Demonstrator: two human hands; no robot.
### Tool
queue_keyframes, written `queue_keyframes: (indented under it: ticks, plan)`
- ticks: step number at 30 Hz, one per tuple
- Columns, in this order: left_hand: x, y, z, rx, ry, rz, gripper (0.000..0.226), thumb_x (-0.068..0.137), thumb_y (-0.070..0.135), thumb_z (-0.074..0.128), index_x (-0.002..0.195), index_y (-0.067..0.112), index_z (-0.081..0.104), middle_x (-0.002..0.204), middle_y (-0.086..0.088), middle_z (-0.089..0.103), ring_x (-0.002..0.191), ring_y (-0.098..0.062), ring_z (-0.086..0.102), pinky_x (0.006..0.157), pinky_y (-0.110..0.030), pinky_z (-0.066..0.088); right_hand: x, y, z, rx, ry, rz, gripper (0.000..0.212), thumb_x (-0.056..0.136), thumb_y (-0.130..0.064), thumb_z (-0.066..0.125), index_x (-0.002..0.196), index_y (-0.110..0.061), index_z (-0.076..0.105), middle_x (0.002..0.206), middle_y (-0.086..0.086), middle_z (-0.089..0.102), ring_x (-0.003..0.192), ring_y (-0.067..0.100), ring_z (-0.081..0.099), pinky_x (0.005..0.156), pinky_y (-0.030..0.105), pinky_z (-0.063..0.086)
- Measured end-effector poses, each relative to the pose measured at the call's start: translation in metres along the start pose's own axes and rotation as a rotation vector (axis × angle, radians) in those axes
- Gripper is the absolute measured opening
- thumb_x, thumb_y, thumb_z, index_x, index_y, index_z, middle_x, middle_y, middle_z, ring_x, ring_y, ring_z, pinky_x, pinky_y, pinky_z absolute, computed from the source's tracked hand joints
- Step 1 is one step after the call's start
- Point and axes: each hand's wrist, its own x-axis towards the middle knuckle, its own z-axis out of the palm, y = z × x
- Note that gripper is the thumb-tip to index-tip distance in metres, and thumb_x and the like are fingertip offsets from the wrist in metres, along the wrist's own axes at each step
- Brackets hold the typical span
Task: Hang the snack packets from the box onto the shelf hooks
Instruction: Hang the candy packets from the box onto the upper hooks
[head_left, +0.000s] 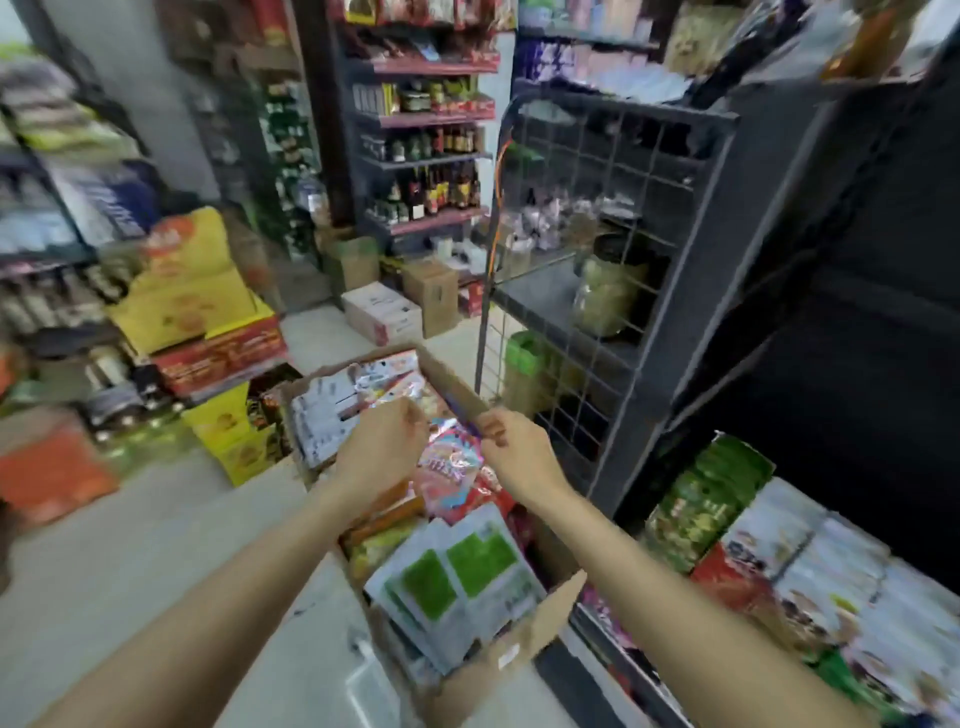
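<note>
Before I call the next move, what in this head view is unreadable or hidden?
- Print on the pink foil snack packet between left hand and right hand: motion blur.
- Hooks on the dark wire grid panel: too blurred to see.
- Brown cardboard box depth: packets cover it.
- Near box corner: cut off by the bottom edge.

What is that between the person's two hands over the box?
A shiny pink snack packet, held between left hand and right hand in the head view.

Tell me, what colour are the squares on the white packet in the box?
Green squares on the white packet, seen in the head view.
</note>
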Motion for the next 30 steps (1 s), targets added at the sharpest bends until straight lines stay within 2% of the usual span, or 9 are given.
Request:
queue_keyframes:
  ticks: [7, 10, 14, 17, 20, 24, 26, 28, 30]
  plan:
    - [0.064, -0.091, 0.016, 0.124, -0.272, -0.095, 0.035, 0.093, 0.013, 0.05, 0.125, -0.001, 0.046, 0.125, -0.019, 0.047, 0.114, -0.034, 0.049, 0.083, -0.034, 0.039, 0.086, 0.025, 0.105, 0.033, -0.163, 0.113, 0.06, 0.076, -0.03, 0.062, 0.133, -0.016, 0.05, 0.127, 0.011, 0.059, 0.119, 0.028, 0.053, 0.098, 0.038, 0.044]
    - [0.091, -0.099, 0.023, 0.024, -0.235, -0.184, 0.047, 0.094, 0.012, 0.049, 0.136, -0.002, 0.033, 0.134, -0.02, 0.039, 0.117, -0.034, 0.047, 0.082, -0.034, 0.038, 0.112, 0.018, 0.109, 0.012, -0.228, 0.115, 0.077, 0.086, -0.027, 0.065, 0.149, -0.012, 0.024, 0.152, 0.01, 0.03, 0.141, 0.025, 0.027, 0.114, 0.041, 0.026]
    - [0.114, -0.105, 0.026, -0.212, -0.176, -0.331, 0.032, 0.093, 0.009, 0.05, 0.124, 0.003, 0.045, 0.103, -0.009, 0.048, 0.085, -0.022, 0.047, 0.058, -0.026, 0.036, 0.14, -0.001, 0.109, 0.09, -0.287, 0.163, 0.082, 0.092, -0.029, 0.06, 0.152, -0.01, 0.007, 0.158, 0.007, 0.018, 0.145, 0.025, 0.018, 0.117, 0.041, 0.019]
    - [0.122, -0.109, 0.031, -0.373, -0.095, -0.444, 0.009, 0.094, 0.007, 0.046, 0.097, 0.015, 0.047, 0.089, -0.005, 0.047, 0.074, -0.019, 0.046, 0.052, -0.023, 0.033, 0.15, -0.003, 0.121, 0.068, -0.211, 0.188, 0.076, 0.089, -0.032, 0.064, 0.147, -0.007, 0.023, 0.142, 0.012, 0.043, 0.135, 0.031, 0.034, 0.11, 0.045, 0.032]
    - [0.131, -0.112, 0.035, -0.454, -0.005, -0.534, 0.033, 0.094, 0.007, 0.044, 0.125, -0.001, 0.041, 0.086, -0.011, 0.047, 0.064, -0.014, 0.043, 0.046, -0.022, 0.027, 0.153, 0.005, 0.13, -0.04, -0.146, 0.184, 0.075, 0.089, -0.029, 0.064, 0.147, -0.007, 0.023, 0.142, 0.013, 0.033, 0.134, 0.028, 0.026, 0.107, 0.036, 0.03]
    - [0.141, -0.118, 0.04, -0.456, 0.054, -0.561, 0.013, 0.094, 0.007, 0.042, 0.1, 0.001, 0.051, 0.076, -0.009, 0.048, 0.06, -0.014, 0.039, 0.046, -0.023, 0.026, 0.161, 0.012, 0.136, -0.035, -0.151, 0.145, 0.071, 0.088, -0.024, 0.065, 0.146, -0.011, 0.026, 0.142, 0.012, 0.032, 0.135, 0.027, 0.025, 0.107, 0.034, 0.029]
    - [0.144, -0.121, 0.041, -0.506, 0.079, -0.572, 0.007, 0.096, 0.013, 0.047, 0.092, 0.008, 0.05, 0.074, -0.003, 0.049, 0.065, -0.016, 0.045, 0.052, -0.025, 0.035, 0.165, 0.014, 0.137, -0.024, -0.098, 0.143, 0.052, 0.087, -0.025, 0.066, 0.132, -0.012, 0.046, 0.128, 0.012, 0.045, 0.124, 0.028, 0.037, 0.098, 0.035, 0.036]
    - [0.144, -0.12, 0.041, -0.526, 0.086, -0.554, 0.017, 0.095, 0.02, 0.053, 0.08, 0.013, 0.053, 0.073, -0.002, 0.051, 0.064, -0.014, 0.045, 0.057, -0.027, 0.037, 0.164, 0.014, 0.137, -0.044, -0.089, 0.076, 0.017, 0.086, -0.026, 0.066, 0.098, -0.014, 0.063, 0.101, 0.01, 0.057, 0.098, 0.025, 0.053, 0.078, 0.035, 0.041]
    - [0.145, -0.12, 0.042, -0.515, 0.067, -0.52, 0.017, 0.094, 0.023, 0.055, 0.085, 0.012, 0.064, 0.083, -0.004, 0.058, 0.076, -0.018, 0.052, 0.067, -0.027, 0.043, 0.157, 0.014, 0.132, 0.012, -0.109, 0.044, 0.014, 0.087, -0.023, 0.065, 0.08, -0.011, 0.064, 0.084, 0.007, 0.062, 0.074, 0.019, 0.057, 0.067, 0.034, 0.043]
